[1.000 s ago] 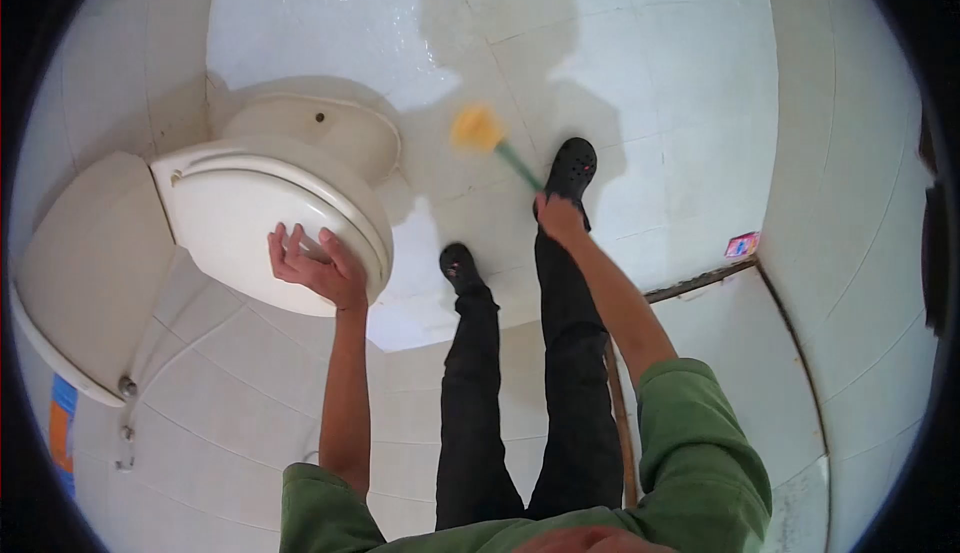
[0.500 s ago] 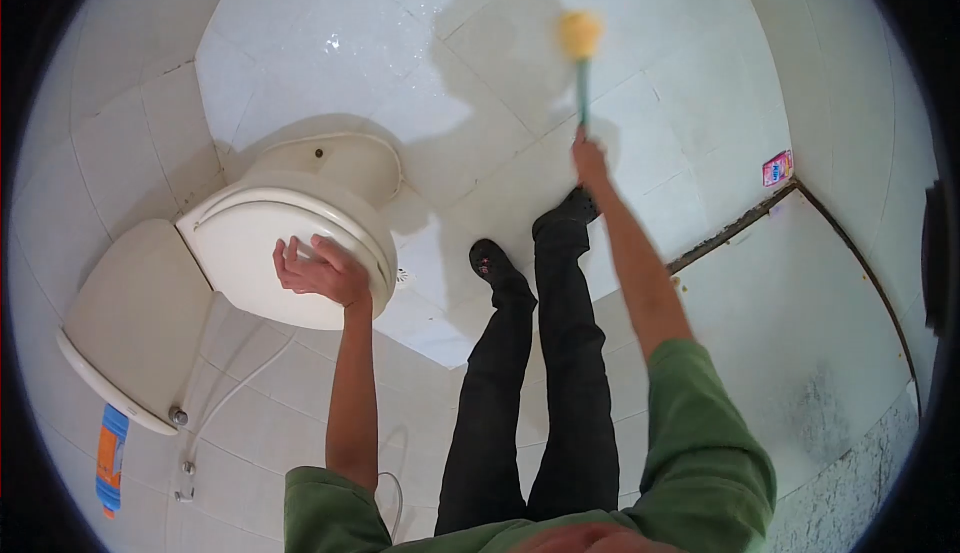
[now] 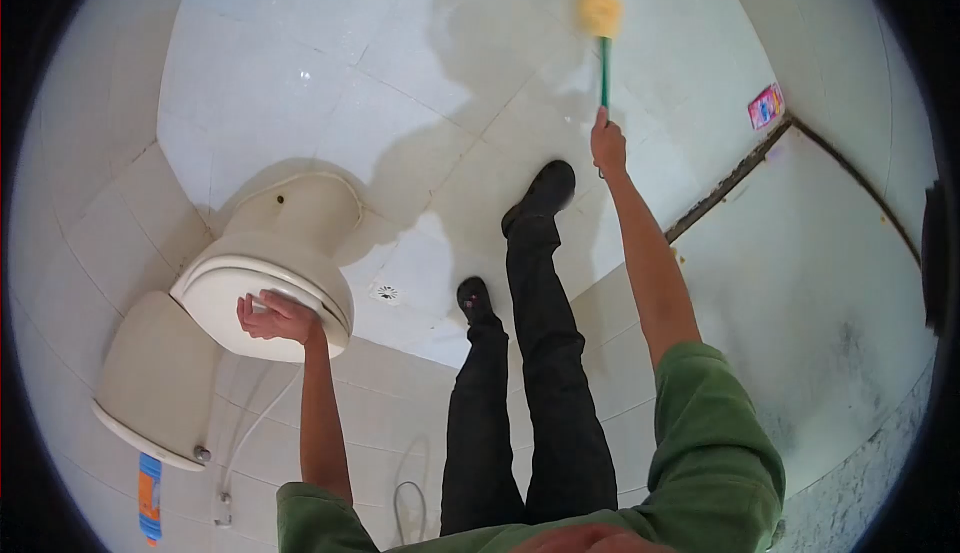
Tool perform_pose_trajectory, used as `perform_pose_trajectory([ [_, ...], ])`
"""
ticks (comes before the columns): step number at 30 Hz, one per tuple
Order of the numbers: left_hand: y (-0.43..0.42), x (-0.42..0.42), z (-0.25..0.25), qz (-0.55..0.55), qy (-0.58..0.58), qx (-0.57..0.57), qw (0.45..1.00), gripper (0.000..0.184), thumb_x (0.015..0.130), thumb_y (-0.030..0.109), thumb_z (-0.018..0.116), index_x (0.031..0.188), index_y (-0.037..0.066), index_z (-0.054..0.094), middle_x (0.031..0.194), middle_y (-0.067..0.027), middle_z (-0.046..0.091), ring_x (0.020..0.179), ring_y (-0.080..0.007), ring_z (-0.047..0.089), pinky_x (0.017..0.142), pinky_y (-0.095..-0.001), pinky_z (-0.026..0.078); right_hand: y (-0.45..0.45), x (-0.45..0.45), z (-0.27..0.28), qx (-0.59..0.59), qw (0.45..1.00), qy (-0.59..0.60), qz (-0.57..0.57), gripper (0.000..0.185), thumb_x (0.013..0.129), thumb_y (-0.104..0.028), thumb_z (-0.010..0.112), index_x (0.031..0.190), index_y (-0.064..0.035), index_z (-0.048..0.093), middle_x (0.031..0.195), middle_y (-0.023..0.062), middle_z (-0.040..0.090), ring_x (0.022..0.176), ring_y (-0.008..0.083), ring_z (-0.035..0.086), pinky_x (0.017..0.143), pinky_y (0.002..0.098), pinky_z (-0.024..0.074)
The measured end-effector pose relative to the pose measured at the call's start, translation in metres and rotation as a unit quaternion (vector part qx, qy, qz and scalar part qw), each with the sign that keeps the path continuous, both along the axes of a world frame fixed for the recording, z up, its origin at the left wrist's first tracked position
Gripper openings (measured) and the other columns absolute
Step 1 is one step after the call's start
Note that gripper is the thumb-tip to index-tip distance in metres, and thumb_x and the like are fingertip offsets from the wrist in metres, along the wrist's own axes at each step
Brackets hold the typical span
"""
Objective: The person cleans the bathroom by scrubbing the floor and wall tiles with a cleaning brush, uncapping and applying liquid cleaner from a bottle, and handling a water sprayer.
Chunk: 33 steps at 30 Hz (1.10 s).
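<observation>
The outstretched right hand [image 3: 609, 143] clenches the brush [image 3: 604, 65], which points lengthwise away from the body, over the floor [image 3: 330, 103]. The left hand [image 3: 280, 318], loosely curled and released, is at the toilet lid [image 3: 220, 291].

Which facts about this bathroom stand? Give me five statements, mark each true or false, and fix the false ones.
1. The right hand grips a green-handled brush. True.
2. The toilet lid is raised. False: it is down, with the left hand at it.
3. The shoes are white. False: they are black.
4. A blue-and-orange bottle is nearer the cistern than the floor drain. True.
5. The brush's head is yellow. True.
</observation>
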<state>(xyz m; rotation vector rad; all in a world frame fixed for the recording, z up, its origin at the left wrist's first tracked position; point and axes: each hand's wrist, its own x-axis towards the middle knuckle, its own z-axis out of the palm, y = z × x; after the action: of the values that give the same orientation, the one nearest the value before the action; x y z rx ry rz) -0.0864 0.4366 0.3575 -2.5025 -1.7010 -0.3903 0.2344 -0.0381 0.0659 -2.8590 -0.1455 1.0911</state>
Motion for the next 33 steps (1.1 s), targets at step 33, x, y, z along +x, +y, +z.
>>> perform_pose_trajectory([
  [33,-0.007,-0.004,-0.004,0.034,0.004,-0.011,0.999,0.057,0.101,0.054,0.042,0.126,0.002,0.049,0.133,-0.0164,0.045,0.116,-0.0368,0.041,0.098,-0.0549,0.035,-0.135,-0.056,0.072,-0.072,0.915,0.189,-0.349,0.086,0.098,-0.068,0.029,0.092,0.0089,0.066,0.076,0.0276,0.067,0.069,0.0437,0.068,0.068,0.0511,0.0554],
])
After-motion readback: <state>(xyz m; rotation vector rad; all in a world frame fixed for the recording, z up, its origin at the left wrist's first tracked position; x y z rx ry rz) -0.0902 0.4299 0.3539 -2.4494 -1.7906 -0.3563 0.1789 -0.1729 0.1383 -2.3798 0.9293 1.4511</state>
